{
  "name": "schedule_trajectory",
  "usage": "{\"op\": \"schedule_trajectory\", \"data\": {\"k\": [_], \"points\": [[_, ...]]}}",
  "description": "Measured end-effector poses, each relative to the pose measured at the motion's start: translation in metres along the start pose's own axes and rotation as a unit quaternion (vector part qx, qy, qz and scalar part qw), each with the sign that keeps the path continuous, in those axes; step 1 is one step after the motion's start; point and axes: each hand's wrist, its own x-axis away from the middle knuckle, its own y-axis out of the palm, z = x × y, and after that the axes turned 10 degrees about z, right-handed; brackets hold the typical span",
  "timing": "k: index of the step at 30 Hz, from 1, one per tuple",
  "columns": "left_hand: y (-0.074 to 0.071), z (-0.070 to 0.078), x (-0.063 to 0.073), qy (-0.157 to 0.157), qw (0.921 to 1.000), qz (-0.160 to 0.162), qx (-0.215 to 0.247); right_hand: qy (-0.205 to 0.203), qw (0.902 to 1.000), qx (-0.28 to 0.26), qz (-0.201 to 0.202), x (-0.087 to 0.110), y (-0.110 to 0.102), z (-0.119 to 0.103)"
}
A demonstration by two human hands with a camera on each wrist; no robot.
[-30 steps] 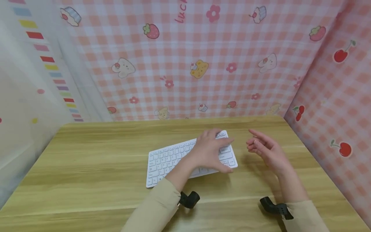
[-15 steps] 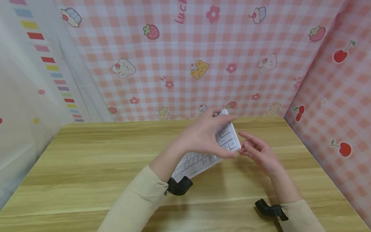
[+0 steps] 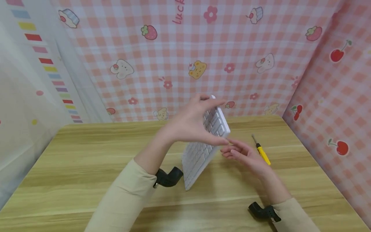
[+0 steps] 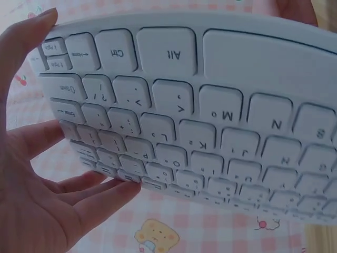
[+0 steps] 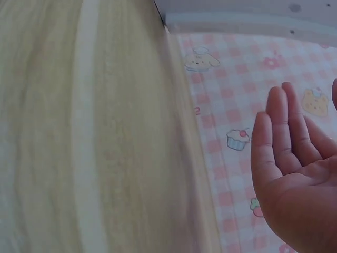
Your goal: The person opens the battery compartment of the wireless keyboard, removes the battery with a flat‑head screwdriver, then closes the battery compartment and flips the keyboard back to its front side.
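A white keyboard is tilted steeply, its right end raised and its other end low over the table. My left hand grips the raised end, with the thumb at the near long edge and the fingers at the far one. In the left wrist view the keys face the camera, upside down, past the left hand. Close to the keyboard's raised corner is my right hand, relaxed. The right wrist view shows that palm holding nothing, with the keyboard's pale underside along the top.
A screwdriver with a yellow and black handle lies on the wooden table, beyond the right hand. Pink checked cloth hangs behind the table and along the right side. Black camera mounts sit at both wrists.
My left hand has lifted the keyboard's right end from the table, tilting it up and moving leftward. The right hand has moved left towards it, uncovering the screwdriver.
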Motion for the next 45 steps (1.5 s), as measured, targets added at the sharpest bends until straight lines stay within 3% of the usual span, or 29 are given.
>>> {"op": "schedule_trajectory", "data": {"k": [6,14,18,25,29,32,35,42,45], "points": [[-0.005,-0.009,0.005,-0.017,0.9976,0.041,0.053,0.047,0.9985,0.027,-0.01,-0.001,0.007,0.001],[0.001,-0.021,0.014,-0.019,0.9816,0.105,0.158,0.133,0.99,0.045,-0.01,0.0,0.011,0.002],[0.004,-0.027,0.017,0.001,0.9709,0.137,0.197,0.152,0.9875,0.034,-0.025,-0.001,0.012,0.004],[0.008,-0.035,0.019,0.056,0.9442,0.181,0.27,0.172,0.9846,0.004,-0.033,-0.001,0.01,0.008],[0.009,-0.039,0.02,0.072,0.9364,0.19,0.286,0.173,0.9838,-0.01,-0.045,0.001,0.007,0.009],[0.009,-0.04,0.022,0.074,0.9353,0.191,0.289,0.176,0.9836,-0.005,-0.039,0.001,0.007,0.01],[0.008,-0.043,0.024,0.073,0.9367,0.183,0.289,0.185,0.9825,0.02,-0.006,0.002,0.007,0.009],[0.001,-0.052,0.033,0.051,0.9503,0.148,0.269,0.176,0.9801,0.076,0.053,0.006,0.003,0.006],[-0.001,-0.058,0.037,0.042,0.9526,0.132,0.271,0.174,0.9764,0.103,0.076,0.007,-0.001,0.005]]}}
